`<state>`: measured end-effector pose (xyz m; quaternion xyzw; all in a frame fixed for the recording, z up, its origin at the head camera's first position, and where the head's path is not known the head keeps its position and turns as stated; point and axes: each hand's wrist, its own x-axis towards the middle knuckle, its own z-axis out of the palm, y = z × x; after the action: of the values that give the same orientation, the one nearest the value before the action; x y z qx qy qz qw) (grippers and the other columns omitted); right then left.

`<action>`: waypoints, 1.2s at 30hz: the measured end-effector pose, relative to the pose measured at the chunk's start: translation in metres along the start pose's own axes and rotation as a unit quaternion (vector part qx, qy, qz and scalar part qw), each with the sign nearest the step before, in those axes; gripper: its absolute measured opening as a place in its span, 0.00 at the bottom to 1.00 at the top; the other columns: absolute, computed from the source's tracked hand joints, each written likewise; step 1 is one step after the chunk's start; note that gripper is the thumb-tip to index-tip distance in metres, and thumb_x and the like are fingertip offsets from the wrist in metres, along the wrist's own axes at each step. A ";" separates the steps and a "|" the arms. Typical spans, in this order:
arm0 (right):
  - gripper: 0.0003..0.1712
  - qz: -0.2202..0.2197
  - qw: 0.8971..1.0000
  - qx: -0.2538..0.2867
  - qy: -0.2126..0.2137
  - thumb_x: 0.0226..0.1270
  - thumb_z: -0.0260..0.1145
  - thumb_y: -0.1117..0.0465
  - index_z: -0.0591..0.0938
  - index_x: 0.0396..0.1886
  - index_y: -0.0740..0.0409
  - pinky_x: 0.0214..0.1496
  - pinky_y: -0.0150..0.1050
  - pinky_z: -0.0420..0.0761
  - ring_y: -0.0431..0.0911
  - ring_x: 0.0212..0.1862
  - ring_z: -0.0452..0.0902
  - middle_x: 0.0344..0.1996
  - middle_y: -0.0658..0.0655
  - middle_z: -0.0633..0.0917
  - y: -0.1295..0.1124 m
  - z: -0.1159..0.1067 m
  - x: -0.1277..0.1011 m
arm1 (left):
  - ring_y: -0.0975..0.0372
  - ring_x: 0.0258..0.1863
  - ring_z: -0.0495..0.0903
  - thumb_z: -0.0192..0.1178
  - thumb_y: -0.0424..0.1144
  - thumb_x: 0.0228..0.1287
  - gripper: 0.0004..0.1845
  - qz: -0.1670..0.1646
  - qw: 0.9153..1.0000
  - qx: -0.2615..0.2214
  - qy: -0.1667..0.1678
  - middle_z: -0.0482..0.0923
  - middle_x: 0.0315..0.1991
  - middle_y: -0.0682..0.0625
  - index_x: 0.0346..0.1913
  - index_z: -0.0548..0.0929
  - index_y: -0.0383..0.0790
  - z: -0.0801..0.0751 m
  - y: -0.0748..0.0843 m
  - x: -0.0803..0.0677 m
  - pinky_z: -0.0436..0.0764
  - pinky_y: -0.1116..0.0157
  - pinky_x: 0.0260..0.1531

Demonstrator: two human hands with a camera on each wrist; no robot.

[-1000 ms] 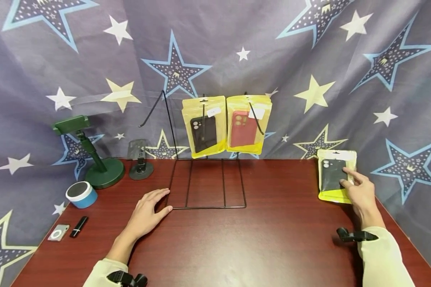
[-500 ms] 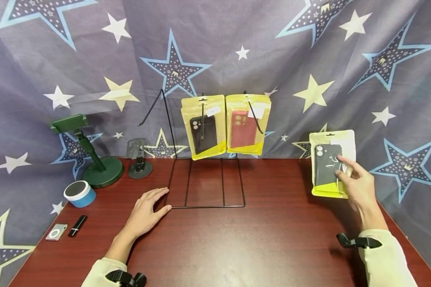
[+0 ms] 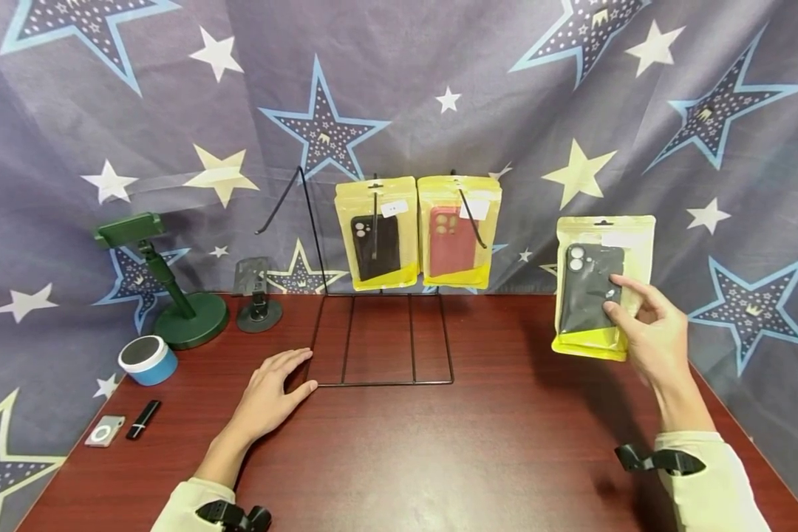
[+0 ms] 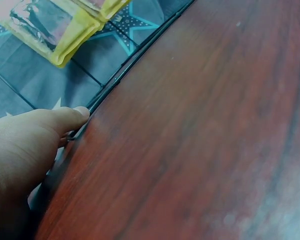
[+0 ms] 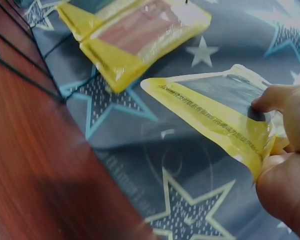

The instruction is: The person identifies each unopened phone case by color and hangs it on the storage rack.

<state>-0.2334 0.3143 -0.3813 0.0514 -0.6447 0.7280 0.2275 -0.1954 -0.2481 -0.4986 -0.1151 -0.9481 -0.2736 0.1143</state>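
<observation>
Right hand: the right hand (image 3: 652,336) holds the packaged black phone case (image 3: 601,284) upright in the air, thumb on the front of the pouch and the other fingers curled behind it, pinching its lower right part.
Packet's place: clear of the bench (image 3: 505,443), well to the right of the wire rack (image 3: 379,336) and about level with the two packets already hanging there.
Left hand: the left hand (image 3: 273,395) lies flat on the bench, fingers relaxed and slightly spread, the thumb tip touching the near left corner of the rack's base wire.
Risk, slipping: the pouch is glossy and gripped low on one side only, so it could likely twist or slide out between thumb and fingers.
Risk, rack: the frame is thin wire; a knock from the packet might tip it or swing the hung packets, and only the left thumb steadies it.
In the way: the black case packet (image 3: 375,233) and the red case packet (image 3: 459,230) fill the two right hooks; a bare hook arm sticks out to their left.
Far from the fingers: green phone stand (image 3: 166,284), small dark holder (image 3: 258,295), round blue speaker (image 3: 149,360), music player (image 3: 106,431) and black stick (image 3: 145,420), all beyond the left hand.
</observation>
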 end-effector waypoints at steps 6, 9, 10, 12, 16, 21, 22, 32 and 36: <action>0.25 -0.021 1.000 0.012 -0.004 0.61 0.69 0.81 0.84 0.60 0.68 0.30 0.30 0.85 0.36 0.33 0.87 0.36 0.49 0.91 -0.016 0.015 -0.009 | 0.43 0.73 0.68 0.68 0.49 0.69 0.31 0.000 1.000 -0.002 -0.001 0.74 0.72 0.42 0.72 0.77 0.42 0.001 -0.001 0.000 0.65 0.35 0.63; 0.24 -0.043 0.999 0.012 -0.005 0.60 0.68 0.82 0.84 0.58 0.70 0.30 0.29 0.84 0.37 0.33 0.88 0.35 0.50 0.91 -0.027 0.021 -0.015 | 0.43 0.73 0.68 0.68 0.49 0.69 0.31 0.001 1.000 -0.002 0.001 0.74 0.72 0.42 0.71 0.77 0.42 0.001 -0.001 0.000 0.66 0.35 0.63; 0.24 -0.056 0.998 0.013 -0.006 0.60 0.68 0.83 0.84 0.57 0.71 0.30 0.28 0.84 0.37 0.32 0.87 0.34 0.51 0.91 -0.030 0.023 -0.017 | 0.43 0.73 0.68 0.68 0.49 0.69 0.31 0.001 1.000 -0.002 0.001 0.74 0.72 0.42 0.71 0.77 0.42 0.001 -0.001 0.000 0.66 0.35 0.63; 0.24 -0.086 0.996 0.024 -0.016 0.59 0.67 0.84 0.83 0.56 0.73 0.30 0.27 0.82 0.37 0.31 0.86 0.33 0.52 0.91 -0.036 0.028 -0.022 | 0.43 0.72 0.68 0.68 0.49 0.69 0.31 0.002 1.000 -0.002 0.002 0.74 0.72 0.42 0.71 0.77 0.42 0.002 -0.001 0.000 0.66 0.35 0.62; 0.24 -0.142 0.988 0.052 -0.044 0.56 0.64 0.88 0.81 0.54 0.78 0.29 0.25 0.78 0.38 0.28 0.83 0.31 0.53 0.89 -0.046 0.038 -0.031 | 0.43 0.72 0.69 0.68 0.48 0.68 0.31 0.005 1.000 -0.002 0.006 0.75 0.71 0.41 0.71 0.77 0.42 0.002 -0.001 0.000 0.66 0.35 0.61; 0.24 -0.189 0.974 0.097 -0.078 0.53 0.61 0.91 0.79 0.53 0.84 0.30 0.28 0.78 0.41 0.28 0.81 0.32 0.57 0.88 -0.055 0.055 -0.043 | 0.43 0.72 0.69 0.68 0.48 0.68 0.31 0.004 1.000 0.000 0.006 0.75 0.71 0.41 0.71 0.77 0.42 0.001 0.000 0.000 0.66 0.35 0.61; 0.24 -0.197 0.972 0.099 -0.083 0.53 0.61 0.92 0.79 0.52 0.85 0.31 0.28 0.78 0.41 0.28 0.81 0.33 0.57 0.88 -0.056 0.059 -0.045 | 0.43 0.72 0.68 0.68 0.48 0.68 0.31 0.002 1.000 0.000 0.005 0.75 0.71 0.41 0.71 0.77 0.42 0.001 0.000 0.000 0.66 0.35 0.62; 0.22 -0.217 0.965 0.049 -0.135 0.51 0.64 0.90 0.81 0.48 0.80 0.24 0.26 0.74 0.33 0.24 0.77 0.38 0.52 0.87 -0.053 0.103 -0.073 | 0.43 0.72 0.69 0.68 0.48 0.68 0.31 0.004 1.000 0.003 0.009 0.75 0.71 0.41 0.71 0.77 0.43 0.000 -0.001 0.000 0.67 0.35 0.61; 0.21 -0.196 0.969 0.030 -0.149 0.52 0.65 0.89 0.81 0.47 0.78 0.25 0.26 0.76 0.32 0.26 0.78 0.42 0.50 0.85 -0.048 0.121 -0.084 | 0.43 0.72 0.68 0.68 0.49 0.69 0.31 0.002 1.000 0.001 0.002 0.75 0.72 0.41 0.71 0.77 0.42 0.001 -0.001 0.000 0.67 0.35 0.62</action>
<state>-0.1661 0.1786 -0.3479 0.2917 -0.6269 0.6720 0.2651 -0.1954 -0.2486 -0.4999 -0.1161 -0.9480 -0.2723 0.1170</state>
